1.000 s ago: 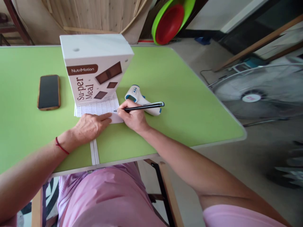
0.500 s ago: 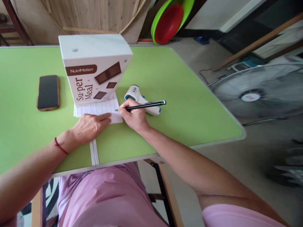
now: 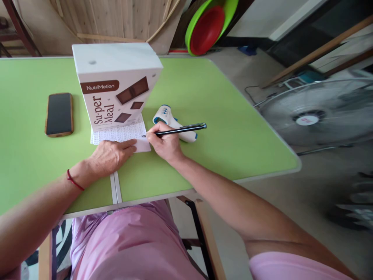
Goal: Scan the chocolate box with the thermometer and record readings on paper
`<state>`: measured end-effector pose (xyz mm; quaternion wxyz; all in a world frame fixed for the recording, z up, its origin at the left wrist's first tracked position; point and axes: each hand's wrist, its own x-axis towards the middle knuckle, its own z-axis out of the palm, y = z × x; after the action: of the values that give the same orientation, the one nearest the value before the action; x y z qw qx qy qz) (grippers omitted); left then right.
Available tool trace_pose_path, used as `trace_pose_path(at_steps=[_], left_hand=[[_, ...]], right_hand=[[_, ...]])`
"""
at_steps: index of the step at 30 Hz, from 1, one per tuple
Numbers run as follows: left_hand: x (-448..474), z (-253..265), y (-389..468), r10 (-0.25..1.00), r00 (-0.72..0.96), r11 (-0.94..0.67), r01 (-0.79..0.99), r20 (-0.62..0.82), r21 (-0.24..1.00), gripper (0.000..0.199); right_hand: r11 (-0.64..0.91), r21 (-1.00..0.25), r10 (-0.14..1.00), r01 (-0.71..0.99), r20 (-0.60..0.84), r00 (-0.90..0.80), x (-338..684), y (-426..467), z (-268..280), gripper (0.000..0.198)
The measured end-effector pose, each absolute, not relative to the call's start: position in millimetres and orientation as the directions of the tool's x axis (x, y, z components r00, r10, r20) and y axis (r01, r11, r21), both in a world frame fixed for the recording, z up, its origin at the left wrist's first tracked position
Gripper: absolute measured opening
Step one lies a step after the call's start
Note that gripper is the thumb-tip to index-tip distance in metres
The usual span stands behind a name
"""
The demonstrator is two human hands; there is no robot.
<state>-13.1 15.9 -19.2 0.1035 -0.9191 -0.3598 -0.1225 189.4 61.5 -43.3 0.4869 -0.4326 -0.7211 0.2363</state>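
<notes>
A black pen (image 3: pixel 180 129) is gripped in my right hand (image 3: pixel 166 146), its tip on a sheet of paper (image 3: pixel 122 134) covered with rows of small writing. Fingers stretched out, my left hand (image 3: pixel 112 155) lies flat across the paper's lower edge and holds nothing. Behind the sheet stands an upright white NutriMotion box (image 3: pixel 119 89), which hides the paper's far part. Just beyond my right hand lies a white and blue infrared thermometer (image 3: pixel 164 114), partly covered by the hand and pen.
A phone in a brown case (image 3: pixel 59 114) lies left of the box on the green table (image 3: pixel 221 116). Right of the table stands a large fan (image 3: pixel 307 118). Green and red basins (image 3: pixel 208 29) lean behind the far edge.
The pen's rear end has shifted very slightly to the right as the pen tilts in my right hand. My left hand, the paper and the box stay in place.
</notes>
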Motion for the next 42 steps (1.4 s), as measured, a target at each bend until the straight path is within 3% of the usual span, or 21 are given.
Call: trace_pose_path(at_steps=[32, 39, 42], left_hand=[[-12.1, -18.9, 17.0, 0.626, 0.71, -0.726, 0.682, 0.321, -0.092, 0.029], [-14.2, -18.9, 18.1, 0.641, 0.708, -0.728, 0.683, 0.297, -0.056, 0.028], [-15.7, -17.6, 18.2, 0.634, 0.712, -0.746, 0.665, 0.3, -0.002, 0.027]], right_hand=[[0.514, -0.745, 0.856, 0.425, 0.479, -0.195, 188.0, 61.8, -41.7, 0.015], [0.487, -0.799, 0.859, 0.352, 0.512, -0.026, 189.3, 62.0, -41.4, 0.008], [0.531, -0.739, 0.813, 0.415, 0.583, -0.002, 193.1, 62.5, -37.5, 0.007]])
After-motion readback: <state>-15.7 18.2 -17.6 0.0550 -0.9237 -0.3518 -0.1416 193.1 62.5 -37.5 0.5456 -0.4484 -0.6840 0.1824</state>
